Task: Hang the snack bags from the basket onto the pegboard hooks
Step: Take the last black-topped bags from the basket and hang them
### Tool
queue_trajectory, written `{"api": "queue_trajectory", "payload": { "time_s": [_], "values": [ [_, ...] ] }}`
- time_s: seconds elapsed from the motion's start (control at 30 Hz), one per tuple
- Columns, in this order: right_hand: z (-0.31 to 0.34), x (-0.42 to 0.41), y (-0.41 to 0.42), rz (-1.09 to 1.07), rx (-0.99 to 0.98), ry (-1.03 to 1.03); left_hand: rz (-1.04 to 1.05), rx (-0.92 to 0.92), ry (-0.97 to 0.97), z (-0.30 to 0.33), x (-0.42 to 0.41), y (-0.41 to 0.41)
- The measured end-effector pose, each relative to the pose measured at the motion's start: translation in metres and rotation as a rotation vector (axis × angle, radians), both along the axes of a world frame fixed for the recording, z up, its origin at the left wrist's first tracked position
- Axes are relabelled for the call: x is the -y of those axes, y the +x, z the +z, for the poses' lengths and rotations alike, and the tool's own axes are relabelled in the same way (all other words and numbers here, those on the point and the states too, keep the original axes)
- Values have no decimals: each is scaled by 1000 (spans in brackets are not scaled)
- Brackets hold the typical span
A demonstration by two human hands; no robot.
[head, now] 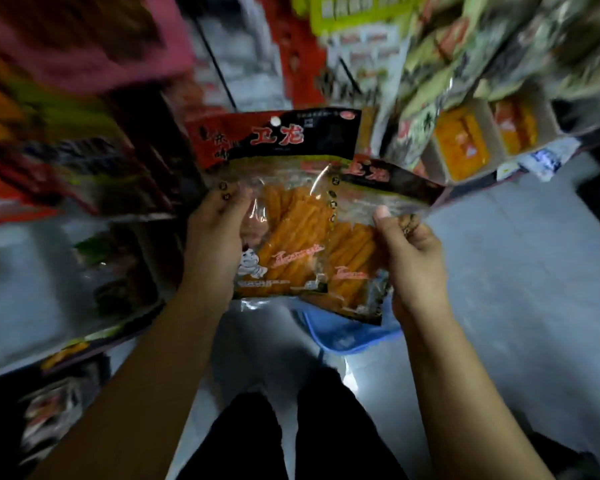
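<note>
The left hand (pixel 215 237) grips the left edge of a snack bag (pixel 284 216), thumb on its clear front, fingers hidden behind. The right hand (pixel 409 251) pinches a second bag (pixel 357 258) near its right edge, thumb up on the front. The second bag lies partly behind the first, its header tilted right; the two overlap. Both are held in mid-air above a blue basket (pixel 347 334), mostly hidden by the bags. Shelves (pixel 84 161) at both sides are badly blurred; no hooks can be made out. Dark trousers (pixel 291 438) show at the bottom edge.
</note>
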State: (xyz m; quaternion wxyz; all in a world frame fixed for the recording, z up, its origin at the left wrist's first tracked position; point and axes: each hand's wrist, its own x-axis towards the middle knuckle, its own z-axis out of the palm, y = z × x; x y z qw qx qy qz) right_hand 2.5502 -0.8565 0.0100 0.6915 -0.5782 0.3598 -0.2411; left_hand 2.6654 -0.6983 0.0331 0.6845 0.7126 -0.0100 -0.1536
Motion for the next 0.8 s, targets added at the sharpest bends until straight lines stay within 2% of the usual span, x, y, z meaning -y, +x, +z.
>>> {"api": "queue_trajectory", "payload": {
  "time_s": [0.1, 0.27, 0.4, 0.57, 0.7, 0.8],
  "values": [
    [61, -10, 16, 117, 72, -125, 99, 138, -68, 67, -24, 5],
    [145, 3, 43, 255, 208, -447, 235, 415, -156, 155, -61, 0],
    [196, 19, 63, 298, 362, -554, 405, 606, -195, 210, -80, 8],
    [251, 25, 87, 343, 477, -587, 560, 703, -264, 270, -95, 30],
    [287, 6, 110, 381, 575, -576, 552, 750, -279, 311, -95, 51],
    [313, -16, 130, 437, 652, -629, 461, 746, -341, 341, -89, 67]
  ]
}}
